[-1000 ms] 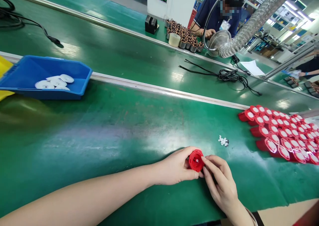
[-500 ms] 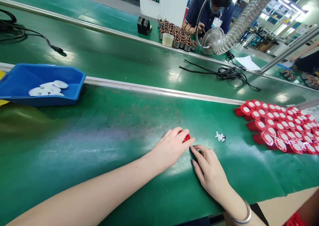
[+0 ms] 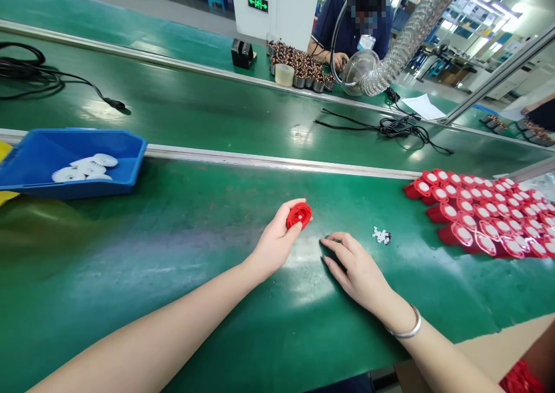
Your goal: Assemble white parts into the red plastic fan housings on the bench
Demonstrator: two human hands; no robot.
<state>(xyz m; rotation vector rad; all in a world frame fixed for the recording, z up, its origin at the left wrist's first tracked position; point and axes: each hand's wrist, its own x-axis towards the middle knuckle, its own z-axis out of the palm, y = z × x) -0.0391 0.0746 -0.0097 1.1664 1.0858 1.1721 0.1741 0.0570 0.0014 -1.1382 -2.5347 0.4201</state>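
My left hand [image 3: 280,234] grips a round red plastic housing [image 3: 299,215] by its rim, thumb in front and fingers behind. The housing's open side, with rings and a small pale centre, faces me. To its right, my right hand [image 3: 353,269] is low over the green tabletop, thumb and forefinger apart, with nothing visible between them. A small pile of white plastic bits [image 3: 381,236], with some black at one edge, lies beyond the right hand. Rows of red housings with white round faces [image 3: 485,211] stand at the right.
A blue bin [image 3: 73,188] with several white toothed discs [image 3: 89,167] sits at the left. Black cables [image 3: 403,128] lie across the metal strip at the back. Copper-wound motor parts [image 3: 299,63] stand at the far side, near a co-worker [image 3: 358,20] and a ducted hose [image 3: 407,40].
My left hand has turned and risen slightly, so the red housing, mostly covered before, now shows its open side. My right hand has shifted a little left and away from me.
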